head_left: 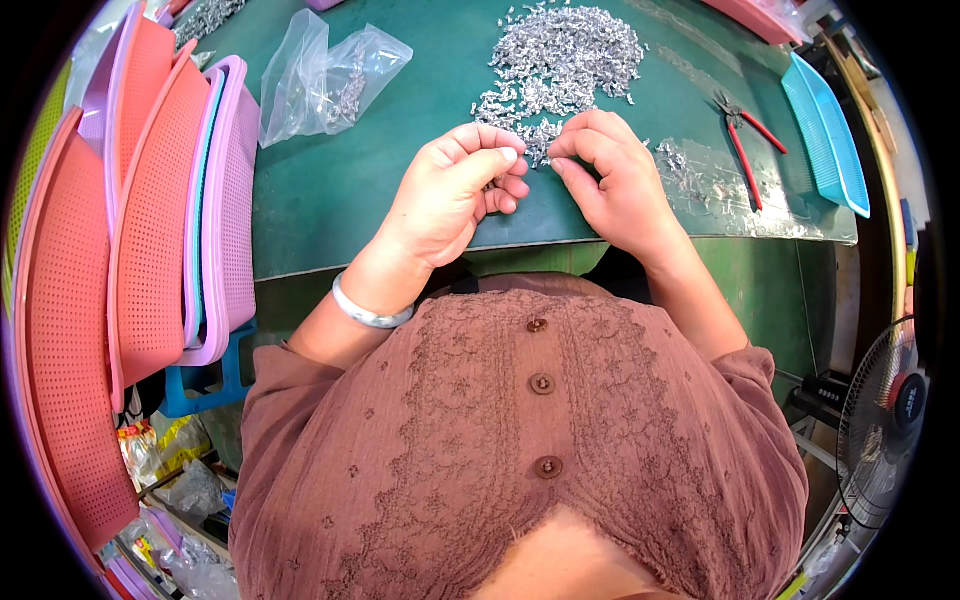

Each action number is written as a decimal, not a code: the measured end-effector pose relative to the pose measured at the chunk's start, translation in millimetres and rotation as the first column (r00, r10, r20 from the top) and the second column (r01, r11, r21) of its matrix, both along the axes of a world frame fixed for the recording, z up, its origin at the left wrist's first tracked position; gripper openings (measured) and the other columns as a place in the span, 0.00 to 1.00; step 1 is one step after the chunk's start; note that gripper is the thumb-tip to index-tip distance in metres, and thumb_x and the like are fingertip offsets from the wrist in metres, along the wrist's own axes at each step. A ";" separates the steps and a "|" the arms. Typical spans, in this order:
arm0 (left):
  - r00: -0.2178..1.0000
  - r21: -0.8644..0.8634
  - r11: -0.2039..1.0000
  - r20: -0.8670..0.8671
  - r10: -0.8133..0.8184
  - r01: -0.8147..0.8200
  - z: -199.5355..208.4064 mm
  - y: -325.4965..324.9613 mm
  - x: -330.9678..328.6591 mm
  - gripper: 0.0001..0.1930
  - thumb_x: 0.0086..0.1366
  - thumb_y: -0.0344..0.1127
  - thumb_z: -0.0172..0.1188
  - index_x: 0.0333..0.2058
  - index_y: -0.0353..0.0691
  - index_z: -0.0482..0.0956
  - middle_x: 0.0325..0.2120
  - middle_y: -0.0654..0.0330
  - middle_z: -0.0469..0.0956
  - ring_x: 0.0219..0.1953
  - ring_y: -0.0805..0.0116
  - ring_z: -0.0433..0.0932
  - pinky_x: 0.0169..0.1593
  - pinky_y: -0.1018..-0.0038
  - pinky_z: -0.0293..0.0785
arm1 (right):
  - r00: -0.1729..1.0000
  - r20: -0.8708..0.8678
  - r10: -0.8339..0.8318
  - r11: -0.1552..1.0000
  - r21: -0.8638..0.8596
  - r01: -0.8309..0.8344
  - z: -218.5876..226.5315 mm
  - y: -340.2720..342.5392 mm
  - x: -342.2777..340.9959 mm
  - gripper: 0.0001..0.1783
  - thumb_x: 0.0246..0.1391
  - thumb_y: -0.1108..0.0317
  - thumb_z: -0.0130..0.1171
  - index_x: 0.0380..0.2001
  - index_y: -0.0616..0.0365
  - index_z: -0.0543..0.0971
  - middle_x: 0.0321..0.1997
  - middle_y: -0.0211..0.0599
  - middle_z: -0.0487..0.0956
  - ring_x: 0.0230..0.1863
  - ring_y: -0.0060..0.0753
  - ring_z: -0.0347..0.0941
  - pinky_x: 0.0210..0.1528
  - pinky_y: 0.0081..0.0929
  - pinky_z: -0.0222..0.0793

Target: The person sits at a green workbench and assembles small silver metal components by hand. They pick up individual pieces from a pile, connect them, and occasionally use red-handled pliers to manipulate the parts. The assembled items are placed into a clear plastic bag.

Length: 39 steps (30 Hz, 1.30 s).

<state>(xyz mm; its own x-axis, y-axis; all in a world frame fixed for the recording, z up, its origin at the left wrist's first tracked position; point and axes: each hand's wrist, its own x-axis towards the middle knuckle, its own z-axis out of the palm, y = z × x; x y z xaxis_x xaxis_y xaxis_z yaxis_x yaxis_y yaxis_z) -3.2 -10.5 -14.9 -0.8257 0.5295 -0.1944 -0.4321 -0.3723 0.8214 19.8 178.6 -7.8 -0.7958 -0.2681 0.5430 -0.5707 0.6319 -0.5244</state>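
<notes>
A heap of small silvery metal pieces [570,55] lies on the green table, trailing toward me between my hands. Over its near end, my left hand [460,185] is closed, thumb pressed against the index finger and the other fingers curled in. Close beside it, my right hand [615,175] is closed too, its thumb and fingertips bent toward the left hand's fingertips. Anything pinched in either hand is too small or hidden to make out. A smaller scatter of the metal pieces [672,155] sits just right of my right hand.
Red-handled pliers [742,150] lie at the right, near a blue plastic basket [825,135]. A clear plastic bag [330,75] with some pieces rests at the left. Stacked pink, orange and purple baskets [150,220] crowd the left side. A fan [885,420] stands at lower right.
</notes>
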 end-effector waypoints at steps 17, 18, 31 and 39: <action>0.997 -0.092 0.993 0.004 -0.076 0.076 9.5 5.8 3.0 0.06 0.60 0.34 0.56 0.30 0.37 0.76 0.22 0.64 0.75 0.20 0.78 0.73 0.23 0.84 0.68 | 0.988 0.116 0.105 0.935 -0.350 -0.058 6.3 -6.2 7.7 0.04 0.44 0.79 0.57 0.27 0.62 0.76 0.31 0.35 0.74 0.34 0.29 0.71 0.36 0.22 0.66; 0.997 -0.087 0.993 -0.001 -0.075 0.074 8.7 5.7 2.9 0.06 0.59 0.34 0.57 0.30 0.37 0.76 0.23 0.64 0.75 0.20 0.78 0.73 0.23 0.84 0.68 | 0.989 0.100 0.108 0.935 -0.349 -0.067 6.1 -6.2 7.8 0.04 0.43 0.79 0.57 0.27 0.62 0.76 0.31 0.35 0.74 0.34 0.29 0.71 0.37 0.23 0.66; 1.000 -0.089 0.996 0.003 -0.003 0.004 10.0 -1.5 3.3 0.07 0.61 0.34 0.54 0.31 0.36 0.75 0.23 0.63 0.74 0.22 0.76 0.73 0.24 0.83 0.68 | 0.957 -0.117 -0.266 0.947 0.153 0.282 9.1 61.9 13.3 0.05 0.39 0.77 0.58 0.24 0.60 0.75 0.30 0.38 0.73 0.34 0.43 0.69 0.37 0.33 0.65; 0.999 -0.064 0.997 0.001 0.032 -0.032 7.4 -3.5 4.1 0.06 0.62 0.31 0.51 0.32 0.35 0.75 0.25 0.62 0.74 0.23 0.76 0.71 0.24 0.82 0.67 | 0.983 -0.100 -0.151 0.970 0.176 0.167 8.6 40.4 8.4 0.05 0.39 0.73 0.59 0.25 0.57 0.77 0.30 0.36 0.73 0.35 0.42 0.68 0.38 0.33 0.64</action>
<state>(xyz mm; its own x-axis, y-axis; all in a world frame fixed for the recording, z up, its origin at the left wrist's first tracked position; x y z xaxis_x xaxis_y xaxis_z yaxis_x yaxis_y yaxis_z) 0.9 -14.0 -7.5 -0.8417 0.4890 -0.2290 -0.4226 -0.3325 0.8432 28.3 219.0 0.8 -0.7889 -0.2430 0.5644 -0.4928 0.7989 -0.3449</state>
